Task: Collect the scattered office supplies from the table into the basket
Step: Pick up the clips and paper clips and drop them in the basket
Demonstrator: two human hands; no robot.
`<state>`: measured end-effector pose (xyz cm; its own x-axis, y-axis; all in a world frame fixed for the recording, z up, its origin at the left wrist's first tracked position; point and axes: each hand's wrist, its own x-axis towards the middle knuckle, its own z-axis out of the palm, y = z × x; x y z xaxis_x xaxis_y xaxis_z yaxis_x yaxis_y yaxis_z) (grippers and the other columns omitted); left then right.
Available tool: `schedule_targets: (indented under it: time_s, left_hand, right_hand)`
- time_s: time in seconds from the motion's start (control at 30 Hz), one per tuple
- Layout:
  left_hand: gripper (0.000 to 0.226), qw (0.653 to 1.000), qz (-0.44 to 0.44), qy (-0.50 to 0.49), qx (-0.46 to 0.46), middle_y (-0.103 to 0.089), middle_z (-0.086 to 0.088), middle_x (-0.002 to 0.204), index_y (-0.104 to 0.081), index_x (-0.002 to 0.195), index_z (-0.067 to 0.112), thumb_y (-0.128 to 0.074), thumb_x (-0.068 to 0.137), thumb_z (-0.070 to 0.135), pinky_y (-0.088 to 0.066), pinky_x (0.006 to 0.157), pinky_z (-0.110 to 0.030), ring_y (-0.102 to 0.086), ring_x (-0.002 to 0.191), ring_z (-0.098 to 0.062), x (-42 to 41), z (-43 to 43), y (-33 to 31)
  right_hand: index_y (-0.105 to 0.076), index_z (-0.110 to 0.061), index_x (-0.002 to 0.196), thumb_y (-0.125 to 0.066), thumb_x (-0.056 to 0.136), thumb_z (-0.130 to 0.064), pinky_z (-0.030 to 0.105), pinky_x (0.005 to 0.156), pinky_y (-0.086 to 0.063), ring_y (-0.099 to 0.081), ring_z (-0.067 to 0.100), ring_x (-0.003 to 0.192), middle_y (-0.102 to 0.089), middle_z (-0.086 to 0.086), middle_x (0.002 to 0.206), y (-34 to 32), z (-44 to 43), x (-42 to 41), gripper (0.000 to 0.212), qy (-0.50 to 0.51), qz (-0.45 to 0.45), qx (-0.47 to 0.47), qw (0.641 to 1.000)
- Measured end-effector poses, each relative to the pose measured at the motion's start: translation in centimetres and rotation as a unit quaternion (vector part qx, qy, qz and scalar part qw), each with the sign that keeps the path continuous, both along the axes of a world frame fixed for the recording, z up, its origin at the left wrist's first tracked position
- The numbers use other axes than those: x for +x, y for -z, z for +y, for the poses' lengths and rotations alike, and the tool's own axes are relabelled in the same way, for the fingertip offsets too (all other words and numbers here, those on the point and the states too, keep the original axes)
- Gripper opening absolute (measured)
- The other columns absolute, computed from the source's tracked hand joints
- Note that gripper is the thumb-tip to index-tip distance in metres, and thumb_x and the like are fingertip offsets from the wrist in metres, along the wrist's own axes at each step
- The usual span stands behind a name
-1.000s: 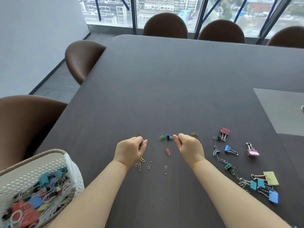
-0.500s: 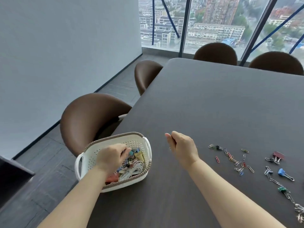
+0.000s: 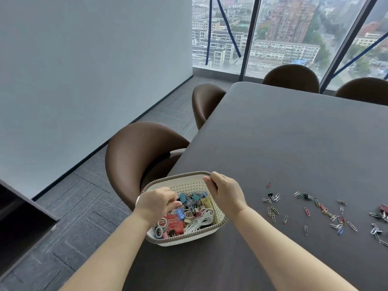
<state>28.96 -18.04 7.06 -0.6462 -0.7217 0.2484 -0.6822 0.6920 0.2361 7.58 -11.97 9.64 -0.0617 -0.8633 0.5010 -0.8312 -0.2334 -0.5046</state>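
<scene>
Two hands that were pinching paper clips [image 3: 315,211] a second ago are now over the white basket [image 3: 189,236], so a drop looks due; your left hand [image 3: 157,203] curls low inside, your right hand [image 3: 226,194] is fisted by the far rim; you cannot tell whether either holds clips; the basket sits at the table's [image 3: 294,143] left edge, mouth up, long axis left-right; many clips remain to the right.
</scene>
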Motion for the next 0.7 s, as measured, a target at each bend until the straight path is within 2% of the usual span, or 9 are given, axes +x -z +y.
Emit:
schedule_targets:
  time_s: [0.07,0.13,0.2,0.27,0.33,0.4,0.47,0.53,0.7]
  left_hand:
    - [0.016,1.0,0.006,0.008,-0.015,-0.06,0.012,0.07,-0.069,0.068,0.024,-0.067,0.08,0.035,-0.043,0.05,-0.014,-0.059,0.062,-0.008,0.6,0.0,-0.1]
    - [0.024,1.0,0.02,0.004,-0.015,-0.062,0.012,0.072,-0.071,0.071,0.024,-0.052,0.081,0.034,-0.048,0.053,-0.015,-0.059,0.066,-0.007,1.2,0.2,-0.2]
    - [0.031,0.999,0.032,0.0,-0.013,-0.064,0.011,0.076,-0.072,0.077,0.023,-0.043,0.079,0.033,-0.05,0.055,-0.018,-0.061,0.07,-0.008,1.9,0.3,-0.2]
    - [0.024,1.0,0.028,-0.007,-0.011,-0.065,0.009,0.078,-0.072,0.08,0.021,-0.049,0.079,0.029,-0.052,0.056,-0.021,-0.062,0.072,-0.01,2.5,0.4,-0.4]
    - [0.01,1.0,0.024,-0.012,-0.01,-0.066,0.008,0.079,-0.072,0.081,0.02,-0.065,0.075,0.021,-0.053,0.057,-0.022,-0.062,0.072,-0.012,2.8,0.4,-0.7]
    - [0.011,1.0,0.019,-0.021,-0.002,-0.066,0.006,0.078,-0.072,0.081,0.018,-0.075,0.071,0.015,-0.054,0.056,-0.024,-0.063,0.072,-0.013,2.6,0.7,-0.8]
    - [0.013,1.0,0.016,-0.025,-0.009,-0.066,0.005,0.078,-0.072,0.081,0.017,-0.076,0.07,0.013,-0.054,0.056,-0.026,-0.063,0.072,-0.014,2.1,1.1,-0.9]
    - [0.011,0.999,0.016,-0.028,-0.02,-0.065,0.005,0.078,-0.072,0.081,0.017,-0.074,0.071,0.013,-0.053,0.059,-0.026,-0.063,0.073,-0.014,1.1,1.4,-1.0]
    - [0.007,0.999,0.026,-0.022,-0.022,-0.064,0.004,0.077,-0.07,0.079,0.018,-0.066,0.073,0.018,-0.054,0.057,-0.029,-0.062,0.07,-0.017,-3.1,2.4,-1.1]
  right_hand:
    - [-0.036,-0.018,0.064,-0.034,0.091,-0.04,0.019,0.041,-0.019,-0.031,0.015,0.044,-0.037,-0.009,0.056,0.5,-0.6,0.9,0.036,-0.005,-0.003,0.022,1.0]
    - [-0.048,-0.012,0.067,-0.038,0.09,-0.044,0.024,0.049,-0.029,-0.039,0.016,0.051,-0.049,-0.002,0.062,1.2,-1.3,1.7,0.041,-0.016,0.015,0.051,0.998]
    - [-0.059,-0.012,0.081,-0.049,0.089,-0.044,0.027,0.064,-0.039,-0.048,0.015,0.069,-0.061,-0.001,0.082,1.7,-1.9,2.2,0.035,-0.018,0.063,0.117,0.991]
    - [-0.064,-0.018,0.094,-0.051,0.091,-0.042,0.03,0.085,-0.039,-0.049,0.014,0.094,-0.059,-0.004,0.102,2.3,-2.1,2.4,0.028,-0.019,0.09,0.181,0.979]
    - [-0.066,-0.019,0.095,-0.044,0.094,-0.04,0.031,0.094,-0.035,-0.047,0.016,0.104,-0.058,-0.004,0.106,2.5,-2.0,2.5,0.03,-0.011,0.104,0.193,0.976]
    - [-0.064,-0.015,0.088,-0.038,0.097,-0.033,0.032,0.092,-0.04,-0.051,0.018,0.094,-0.061,-0.002,0.096,2.4,-1.7,2.3,0.033,0.001,0.107,0.179,0.978]
    - [-0.055,-0.014,0.08,-0.035,0.099,-0.028,0.032,0.075,-0.045,-0.051,0.021,0.077,-0.057,0.0,0.081,2.1,-1.3,2.0,0.031,0.012,0.09,0.185,0.979]
    - [-0.054,-0.011,0.084,-0.036,0.099,-0.03,0.029,0.059,-0.042,-0.053,0.025,0.069,-0.055,0.002,0.078,2.0,-0.8,1.3,0.029,0.03,0.087,0.191,0.977]
    - [-0.055,-0.007,0.078,-0.046,0.094,-0.026,0.027,0.05,-0.03,-0.056,0.032,0.055,-0.063,0.009,0.066,1.6,2.0,-2.0,0.027,0.077,0.075,0.115,0.987]
